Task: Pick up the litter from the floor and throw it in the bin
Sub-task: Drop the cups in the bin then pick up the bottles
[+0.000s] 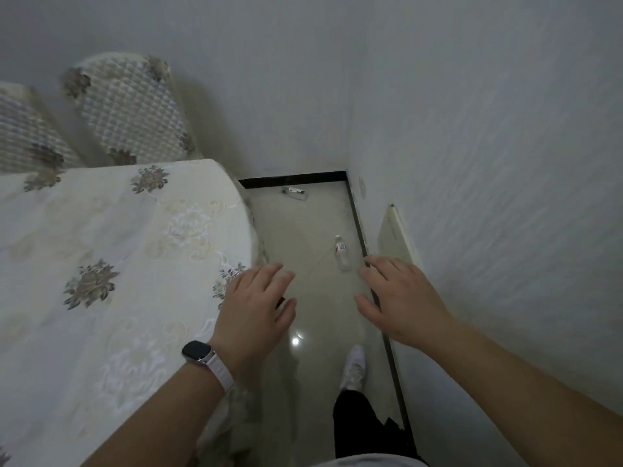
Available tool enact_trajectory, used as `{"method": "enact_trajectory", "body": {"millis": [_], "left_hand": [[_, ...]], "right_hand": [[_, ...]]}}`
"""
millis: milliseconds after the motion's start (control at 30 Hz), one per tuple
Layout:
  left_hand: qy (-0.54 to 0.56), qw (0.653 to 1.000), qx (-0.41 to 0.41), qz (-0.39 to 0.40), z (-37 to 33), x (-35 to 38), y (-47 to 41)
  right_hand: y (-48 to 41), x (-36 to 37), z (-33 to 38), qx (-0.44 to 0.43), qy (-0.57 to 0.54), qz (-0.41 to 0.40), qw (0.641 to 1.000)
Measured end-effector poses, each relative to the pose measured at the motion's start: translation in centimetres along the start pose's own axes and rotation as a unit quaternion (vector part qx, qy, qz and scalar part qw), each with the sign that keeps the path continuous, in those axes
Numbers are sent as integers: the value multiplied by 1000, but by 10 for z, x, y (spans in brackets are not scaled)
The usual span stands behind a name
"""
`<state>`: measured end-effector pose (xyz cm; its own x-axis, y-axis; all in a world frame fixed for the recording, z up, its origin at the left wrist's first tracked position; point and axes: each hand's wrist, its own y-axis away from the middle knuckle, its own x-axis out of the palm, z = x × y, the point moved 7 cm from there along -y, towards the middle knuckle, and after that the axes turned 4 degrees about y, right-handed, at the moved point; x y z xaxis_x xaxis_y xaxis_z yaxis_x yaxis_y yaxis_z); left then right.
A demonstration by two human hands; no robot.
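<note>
Plastic bottle (342, 254) lies on the pale floor (303, 230) at centre frame, near the dark skirting (358, 224); a second scrap (295, 193) lies higher up, just below that skirting's upper run. Left hand (258, 305) and right hand (401, 298) hover lower, fingers spread, holding nothing

Legible text: none.
- Bottle (343, 254), floor, just beyond the fingers of the right hand (401, 298): label with a red patch, print too small to read.
- Small litter piece (295, 193), well beyond the fingers of both hands: red and green marks, unreadable.
- Watch (199, 353), wrist of the left hand (256, 305): screen dark.
</note>
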<state>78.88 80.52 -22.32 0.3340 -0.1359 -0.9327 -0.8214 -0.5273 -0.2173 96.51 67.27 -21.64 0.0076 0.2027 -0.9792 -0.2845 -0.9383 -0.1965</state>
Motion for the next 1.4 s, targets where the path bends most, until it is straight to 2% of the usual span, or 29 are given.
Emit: {"method": "enact_trajectory", "body": {"millis": [200,400,567,733,900,1167,1400], "left_hand": [[-10,998,-47,38,47,32,-120],[-25,997,-49,50,73,60,-243],[-17,997,-48,50,102,90,-309],[31,997,-53,47,156,160,-378],[87,990,-66,92,217,255,-446],[102,986,-75,112,289,387,-527],[91,983,-81,134,326,548,-532]], "right_hand": [[-122,62,-62,2,-24,54,998],[-235,99,-121,7,-41,76,996],[-295,126,-148,17,-41,88,995],[-346,187,-188,50,-40,134,989],[-399,254,-225,102,-19,174,979],[-455,397,-286,149,-52,200,967],[-444,611,-331,159,-91,248,951]]}}
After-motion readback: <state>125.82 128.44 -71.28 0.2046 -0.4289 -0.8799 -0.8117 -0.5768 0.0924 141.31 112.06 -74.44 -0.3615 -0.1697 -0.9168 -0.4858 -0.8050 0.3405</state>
